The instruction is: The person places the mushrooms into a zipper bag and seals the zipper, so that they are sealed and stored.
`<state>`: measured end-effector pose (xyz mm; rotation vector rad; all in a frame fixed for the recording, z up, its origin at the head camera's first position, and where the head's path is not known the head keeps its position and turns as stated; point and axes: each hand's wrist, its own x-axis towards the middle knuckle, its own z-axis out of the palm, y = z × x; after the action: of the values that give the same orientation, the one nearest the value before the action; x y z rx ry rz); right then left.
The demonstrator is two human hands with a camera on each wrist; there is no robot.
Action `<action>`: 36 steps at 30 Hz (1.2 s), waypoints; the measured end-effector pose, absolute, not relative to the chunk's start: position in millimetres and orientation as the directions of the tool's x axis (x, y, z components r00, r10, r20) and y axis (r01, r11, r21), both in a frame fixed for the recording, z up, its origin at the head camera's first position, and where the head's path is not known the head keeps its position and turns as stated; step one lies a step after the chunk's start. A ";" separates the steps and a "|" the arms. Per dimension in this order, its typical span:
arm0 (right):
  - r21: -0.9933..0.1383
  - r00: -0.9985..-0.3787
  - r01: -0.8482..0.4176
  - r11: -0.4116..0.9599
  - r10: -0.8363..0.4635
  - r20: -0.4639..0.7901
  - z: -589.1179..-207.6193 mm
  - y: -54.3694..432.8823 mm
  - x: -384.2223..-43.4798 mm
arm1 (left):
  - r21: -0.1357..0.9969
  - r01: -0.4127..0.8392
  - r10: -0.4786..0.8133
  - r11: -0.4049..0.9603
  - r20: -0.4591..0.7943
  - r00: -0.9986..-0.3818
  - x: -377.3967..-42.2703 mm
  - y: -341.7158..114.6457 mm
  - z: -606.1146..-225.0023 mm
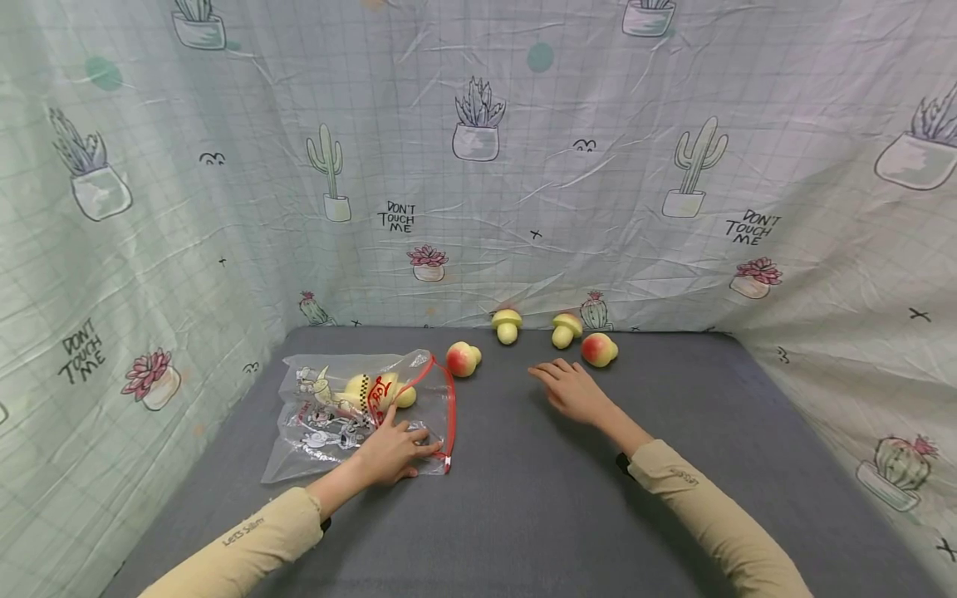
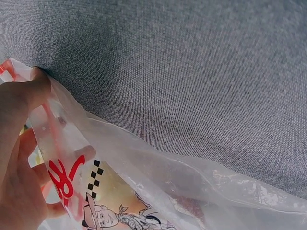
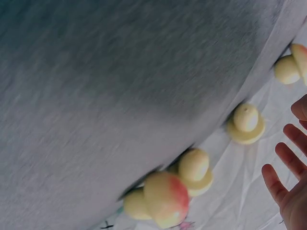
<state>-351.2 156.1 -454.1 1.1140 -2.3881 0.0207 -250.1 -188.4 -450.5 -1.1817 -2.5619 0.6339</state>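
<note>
A clear drawstring bag with red cord and printed cartoon figures lies at the left of the table. Pale yellow mushroom-shaped pieces show through its plastic. My left hand holds the bag near its mouth, the thumb at the plastic's edge and the other fingers spread along it. To the right, my right hand hovers over the table, holding nothing, its fingers loosely extended. Ahead of it stand two yellow toy mushrooms and a red-tinged mushroom; another red-tinged mushroom lies beside the bag's mouth.
A dark grey cloth covers the table. Pale curtains printed with cacti hang behind it and along both sides, and the far mushrooms stand close to the back curtain.
</note>
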 end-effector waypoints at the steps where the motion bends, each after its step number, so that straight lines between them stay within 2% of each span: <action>1: 0.185 -0.547 -0.719 0.670 -0.709 0.445 -453.8 158.6 -351.9 | -0.482 0.659 0.768 0.577 0.044 -0.639 -250.0 -188.4 -450.5; 20: 0.172 -0.611 -0.595 0.785 -0.580 0.538 -450.4 201.9 -370.3 | -0.486 0.654 0.760 0.579 0.031 -0.650 -251.5 -188.3 -451.9; 27: 0.082 -0.720 -0.494 0.866 -0.460 0.520 -457.0 216.3 -380.7 | -0.479 0.658 0.760 0.581 0.029 -0.649 -251.5 -187.8 -452.2; 36: -0.034 -0.785 -0.436 0.899 -0.362 0.503 -458.2 231.0 -392.7 | -0.474 0.657 0.753 0.587 0.020 -0.658 -250.5 -187.5 -450.0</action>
<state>-392.7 231.0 -458.2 0.5768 -2.5631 0.2024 -250.5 -187.5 -450.0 -1.1714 -2.5980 0.6427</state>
